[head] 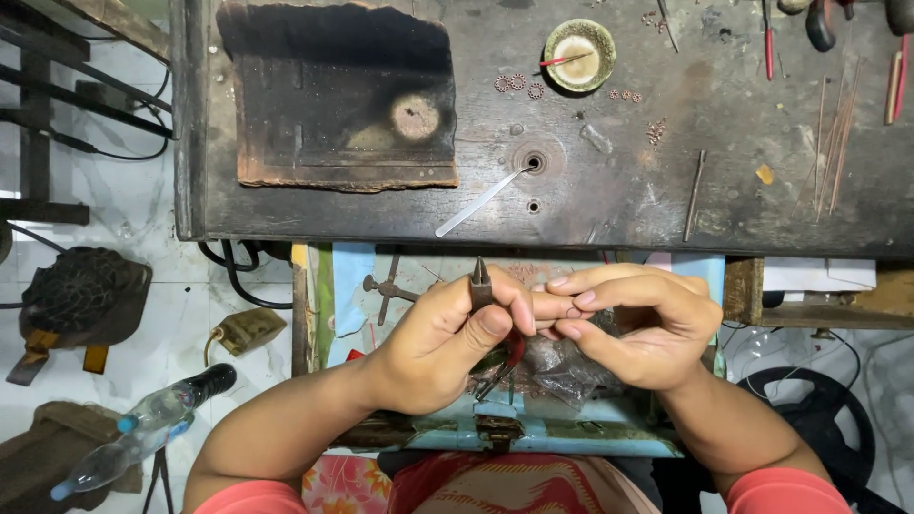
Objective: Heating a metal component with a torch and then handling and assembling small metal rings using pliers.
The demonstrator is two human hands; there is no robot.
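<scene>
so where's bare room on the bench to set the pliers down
Bare patch on the bench between the white strip and the rod. Crowded near the dish, the rings and the wires.

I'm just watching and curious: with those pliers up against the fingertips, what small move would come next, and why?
Probably a gentle squeeze or twist of the pliers. The left hand grips them tip-up, and the right hand pinches something too small to make out right beside their tip.

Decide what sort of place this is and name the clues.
Probably a small jewellery workshop: a scorched block on a worn workbench, small metal rings, and pliers in the left hand.
</scene>
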